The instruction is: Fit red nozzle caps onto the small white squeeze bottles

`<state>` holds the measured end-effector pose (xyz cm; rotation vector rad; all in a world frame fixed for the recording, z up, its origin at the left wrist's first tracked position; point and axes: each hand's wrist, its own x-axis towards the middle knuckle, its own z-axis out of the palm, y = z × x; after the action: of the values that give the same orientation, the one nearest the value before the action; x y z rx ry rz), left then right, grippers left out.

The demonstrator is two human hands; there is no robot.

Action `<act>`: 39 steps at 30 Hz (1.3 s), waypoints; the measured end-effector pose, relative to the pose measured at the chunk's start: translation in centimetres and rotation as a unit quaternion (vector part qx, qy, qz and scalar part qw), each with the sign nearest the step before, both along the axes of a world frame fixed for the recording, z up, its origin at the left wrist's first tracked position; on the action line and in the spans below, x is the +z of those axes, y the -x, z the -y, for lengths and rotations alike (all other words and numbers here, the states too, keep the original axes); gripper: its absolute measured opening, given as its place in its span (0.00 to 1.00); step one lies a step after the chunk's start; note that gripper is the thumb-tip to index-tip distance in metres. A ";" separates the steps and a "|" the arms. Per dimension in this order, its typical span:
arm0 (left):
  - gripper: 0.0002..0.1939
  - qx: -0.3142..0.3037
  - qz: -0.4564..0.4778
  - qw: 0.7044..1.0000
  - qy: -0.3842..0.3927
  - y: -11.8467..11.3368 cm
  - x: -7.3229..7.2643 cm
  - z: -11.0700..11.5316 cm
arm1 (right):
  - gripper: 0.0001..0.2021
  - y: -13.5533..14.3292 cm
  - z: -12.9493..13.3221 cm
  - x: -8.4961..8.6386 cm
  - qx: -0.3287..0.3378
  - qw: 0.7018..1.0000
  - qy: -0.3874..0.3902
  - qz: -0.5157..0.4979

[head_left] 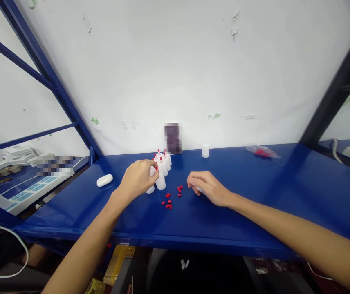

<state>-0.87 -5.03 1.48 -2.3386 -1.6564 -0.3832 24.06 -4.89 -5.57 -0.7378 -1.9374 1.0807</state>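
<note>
Loose red plastic caps (pixel 169 201) on smooth blue tabletop (pixel 205 222), nr me. My R hand (pixel 209 188): fingers curled, can't tell if gripping. L hand (pixel 138 176): thumb + finger pinch 1 red cap (pixel 156 168) at frosted-white bottle's (pixel 160 183) tip.

btls (pixel 160 183) crowd L hand (pixel 138 175), low red caps (pixel 169 201) btwn hands, open lane R hand (pixel 208 188) to bag (pixel 272 153)

the bare left hand (pixel 138 176) and right hand (pixel 208 188) join slim, bare forearms (pixel 285 226).
</note>
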 end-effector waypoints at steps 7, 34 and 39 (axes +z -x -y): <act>0.17 0.002 0.030 0.999 -0.024 0.7 -0.1 0.1 | 0.16 0.0 -0.6 0.1 0.005 0.999 0.045 -0.019; 0.12 -0.126 0.073 0.983 0.111 0.9 -5.8 5.3 | 0.24 0.4 0.2 -0.2 0.027 0.999 -0.014 0.034; 0.09 -0.127 0.229 0.962 0.078 0.1 -5.8 5.5 | 0.23 0.6 0.3 -0.1 0.029 1.000 -0.006 -0.005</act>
<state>-0.95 -10.50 -4.34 -2.7468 -1.6116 -0.9409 23.45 -5.21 -5.67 -0.6731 -1.9650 1.1053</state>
